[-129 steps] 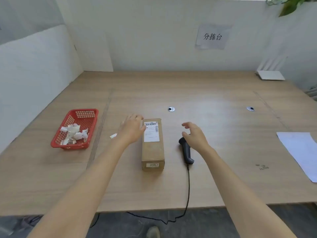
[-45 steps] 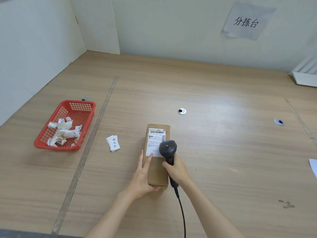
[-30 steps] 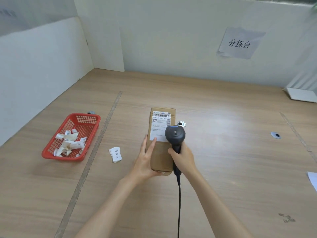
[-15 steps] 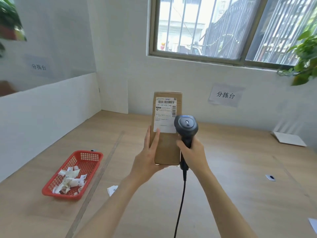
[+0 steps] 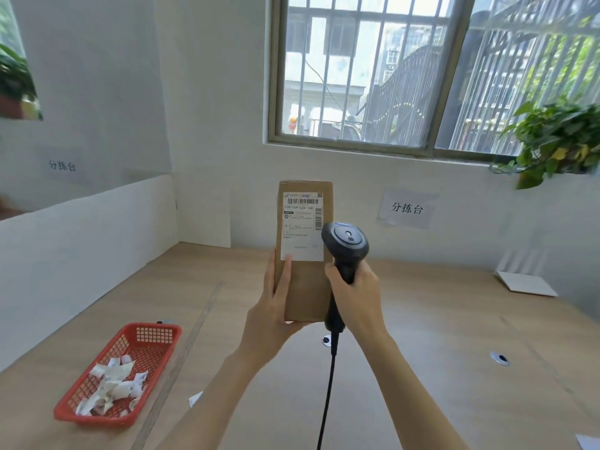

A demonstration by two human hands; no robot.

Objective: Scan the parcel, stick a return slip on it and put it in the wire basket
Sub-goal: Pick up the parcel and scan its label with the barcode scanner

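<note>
A long brown cardboard parcel (image 5: 305, 280) with a white barcode label stands upright in the air above the table, its label facing me. My left hand (image 5: 272, 313) grips its lower end from the left. My right hand (image 5: 357, 300) is closed around the handle of a black corded barcode scanner (image 5: 345, 245), whose head sits just right of the label, overlapping the parcel's right edge. A small stack of white return slips (image 5: 194, 399) lies on the table, partly hidden by my left forearm. No wire basket is in view.
A red plastic basket (image 5: 152, 332) holding several crumpled paper scraps sits at the table's left. A white partition runs along the left side. A white router (image 5: 526, 282) stands at the far right; two cable grommets sit in the wooden tabletop.
Both hands have lifted the parcel and scanner off the table and raised them further. My view has tilted up, bringing the window into sight.
</note>
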